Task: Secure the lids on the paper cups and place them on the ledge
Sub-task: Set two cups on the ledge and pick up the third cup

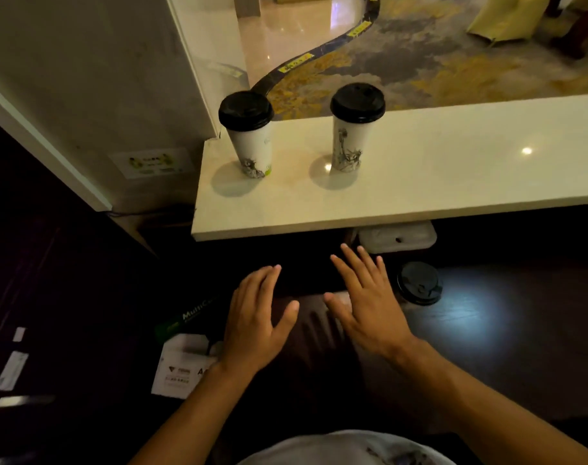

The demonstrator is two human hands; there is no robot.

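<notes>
Paper cups, the left cup (250,142) and the right cup (351,135), stand lidded and upright on the pale ledge (453,169), well apart. Nearer, left hand (252,317) and right hand (369,303) hover with fingers spread, holding nothing. A loose black lid (419,283) lies right on the dark counter (520,313).

Two lidded cups stand upright on the ledge (420,169), one cup (250,142) at its left end, the other cup (351,135) to its right, apart. Below the ledge's front edge, a loose lid (419,282) lies right of both hands.
</notes>
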